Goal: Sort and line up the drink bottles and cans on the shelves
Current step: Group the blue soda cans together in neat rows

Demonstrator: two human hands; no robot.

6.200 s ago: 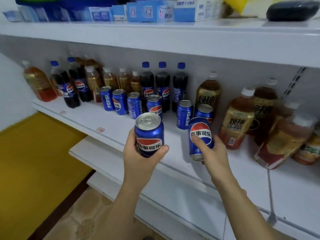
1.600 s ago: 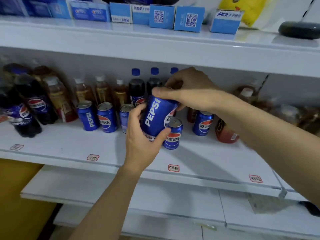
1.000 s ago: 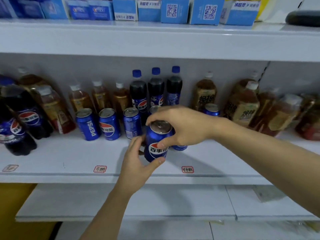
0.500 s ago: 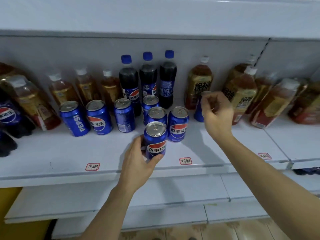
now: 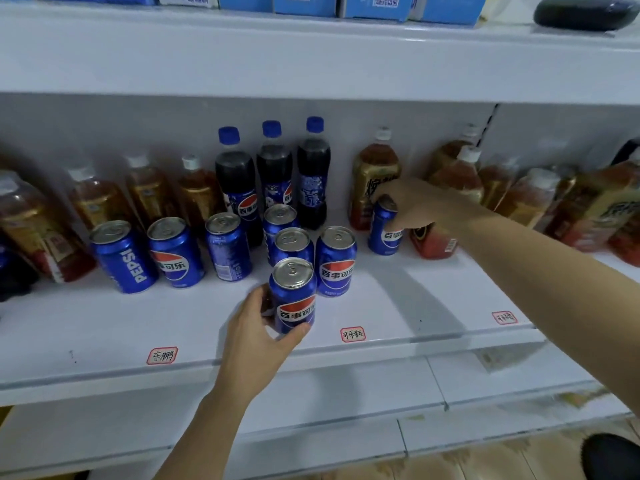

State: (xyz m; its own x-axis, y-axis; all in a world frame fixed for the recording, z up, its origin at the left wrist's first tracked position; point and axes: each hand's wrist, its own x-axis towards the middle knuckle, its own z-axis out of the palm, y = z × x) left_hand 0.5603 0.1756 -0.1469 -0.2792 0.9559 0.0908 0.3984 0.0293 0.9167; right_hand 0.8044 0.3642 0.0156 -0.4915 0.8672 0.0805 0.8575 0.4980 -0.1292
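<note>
My left hand (image 5: 258, 336) grips a blue Pepsi can (image 5: 293, 294) standing upright near the front of the white shelf (image 5: 104, 327). Two more cans line up straight behind it, and another can (image 5: 336, 259) stands to their right. My right hand (image 5: 412, 202) curls round a further Pepsi can (image 5: 383, 230) farther right, in front of a tea bottle (image 5: 372, 174). Three cans (image 5: 173, 252) stand in a row to the left. Three dark Pepsi bottles (image 5: 273, 168) stand at the back.
Amber tea bottles (image 5: 519, 195) crowd the shelf's right end and its left side. Red-framed labels (image 5: 352, 335) are stuck along the shelf's front edge. Blue boxes (image 5: 374, 5) sit on the shelf above. Lower shelves run below.
My right hand has reached farther right and closed round the can by the tea bottle. The left hand stays on the front can.
</note>
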